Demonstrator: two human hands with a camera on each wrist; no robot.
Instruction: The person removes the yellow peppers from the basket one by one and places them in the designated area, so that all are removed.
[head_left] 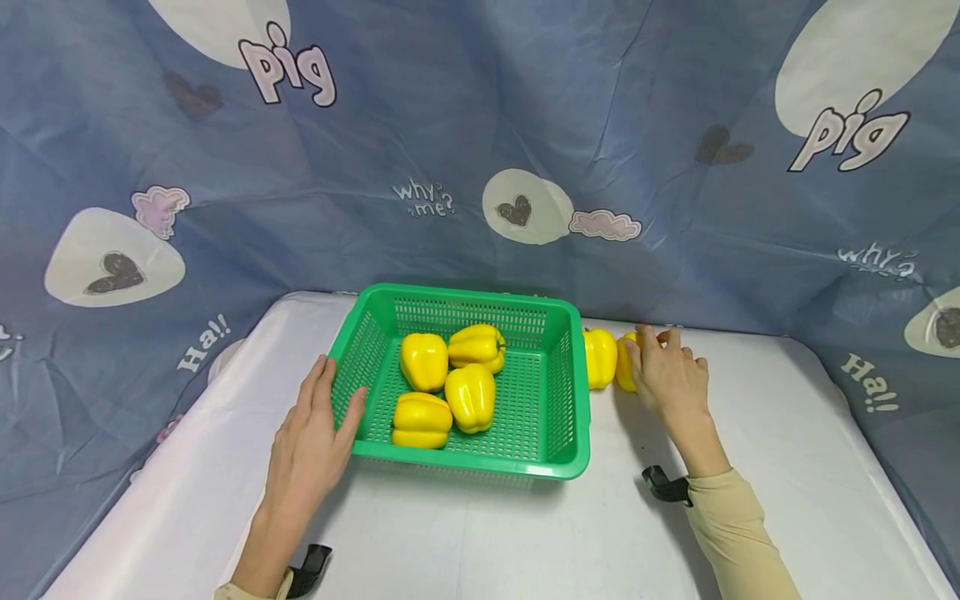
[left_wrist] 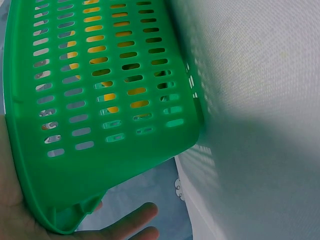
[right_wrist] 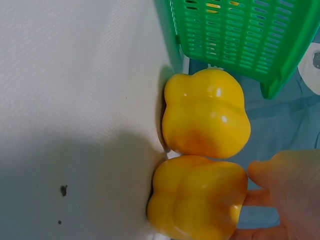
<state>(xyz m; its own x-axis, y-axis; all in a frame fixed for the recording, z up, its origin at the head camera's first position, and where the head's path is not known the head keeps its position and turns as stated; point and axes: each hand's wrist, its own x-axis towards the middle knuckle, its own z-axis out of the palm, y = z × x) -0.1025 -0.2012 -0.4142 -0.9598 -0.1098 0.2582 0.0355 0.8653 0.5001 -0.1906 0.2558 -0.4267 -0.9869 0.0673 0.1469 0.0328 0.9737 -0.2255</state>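
Observation:
A green plastic basket (head_left: 465, 465) with slotted walls holds several yellow bell peppers (head_left: 471, 398). My left hand (head_left: 311, 437) is at its left rim, thumb over the inner side and fingers along the outside. In the left wrist view those fingers (left_wrist: 132, 220) extend fairly straight past the basket corner. Right of the basket, two more yellow bell peppers lie side by side on the white cloth. My right hand (head_left: 671, 375) holds the outer pepper (right_wrist: 195, 197), its thumb and bent fingers touching it; the far fingertips are hidden. The other pepper (right_wrist: 206, 112) lies between it and the basket.
A white cloth (head_left: 525, 542) covers the table. Behind it hangs a blue printed curtain (head_left: 420, 125), close to the basket's back edge. Black straps (head_left: 666, 486) are worn at both wrists. Small dark specks (right_wrist: 63, 190) mark the cloth near the right hand.

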